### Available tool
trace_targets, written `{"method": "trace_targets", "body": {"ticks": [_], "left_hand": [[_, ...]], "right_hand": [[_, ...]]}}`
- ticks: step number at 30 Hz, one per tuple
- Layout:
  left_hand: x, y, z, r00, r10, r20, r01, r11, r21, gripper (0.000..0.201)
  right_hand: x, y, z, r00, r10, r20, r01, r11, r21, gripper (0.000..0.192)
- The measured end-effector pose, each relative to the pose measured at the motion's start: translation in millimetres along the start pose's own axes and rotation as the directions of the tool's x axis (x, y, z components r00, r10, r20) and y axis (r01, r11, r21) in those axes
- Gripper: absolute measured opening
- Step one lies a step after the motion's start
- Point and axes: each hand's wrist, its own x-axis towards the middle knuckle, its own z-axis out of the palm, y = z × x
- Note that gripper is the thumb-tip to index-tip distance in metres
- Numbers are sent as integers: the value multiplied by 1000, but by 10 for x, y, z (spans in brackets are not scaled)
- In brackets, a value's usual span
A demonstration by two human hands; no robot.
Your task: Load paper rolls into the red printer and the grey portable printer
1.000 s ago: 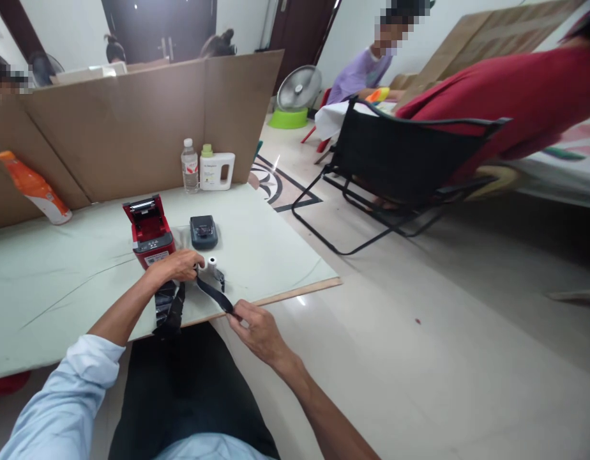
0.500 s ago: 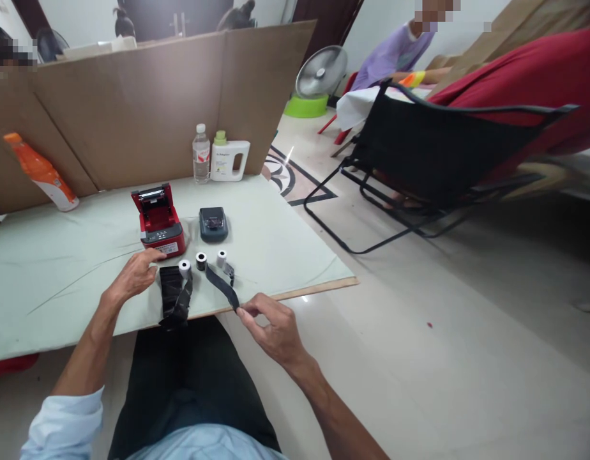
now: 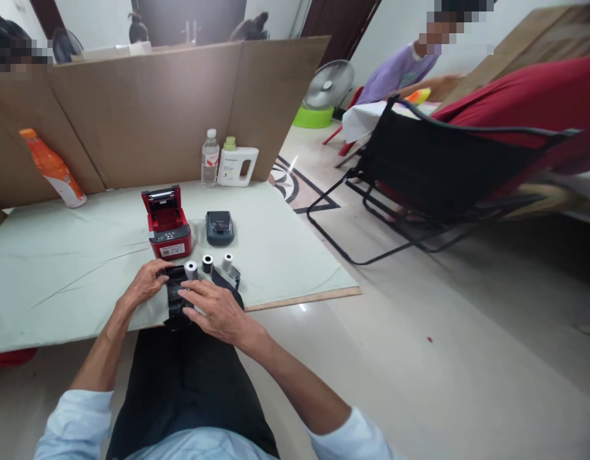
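Black plastic wrapping at the table's near edge, both hands on it.

Head view: the left hand (image 3: 144, 284) lies with fingers loosely spread on the crumpled black plastic wrapper (image 3: 174, 300), just in front of the red box-shaped receipt printer (image 3: 166, 222); the right hand (image 3: 213, 306) rests flat and open on the wrapper's right side, gripping nothing that shows. Three small white paper rolls (image 3: 207, 263) stand upright between the wrapper and the printer, close to the fingertips. A careless sweep could, I judge, topple a roll or drag the overhanging wrapper off the pale green tabletop (image 3: 60, 268).
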Motion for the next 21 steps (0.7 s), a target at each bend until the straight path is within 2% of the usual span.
{"method": "trace_targets", "body": {"ticks": [3,6,11,14,16,19,21], "left_hand": [[-67,-25,-57,999,-27,-31,23,993,-118,34],[-143,-47,-100,994,-76,-78,56,971,-230,34],[-234,56,-126,979,-125,-163,55,923,-382,33],[-240,206,-151,969,-115,-219,8,900,-436,31],[-234,316,-184,961,-95,-258,-36,887,-460,29],[-240,459,-257,956,-71,-284,-66,892,-446,29],[-261,523,-312,962,-68,-264,-55,900,-432,30]], "right_hand": [[43,76,73,997,2,75,-1,1000,-22,21],[59,129,70,997,39,69,-40,999,20,16],[205,130,27,980,195,45,-200,966,161,22],[356,90,32,935,350,62,-353,891,286,42],[456,65,63,914,400,65,-394,839,376,51],[586,53,147,906,423,27,-371,762,531,43],[656,63,205,895,445,0,-337,678,653,34]]}}
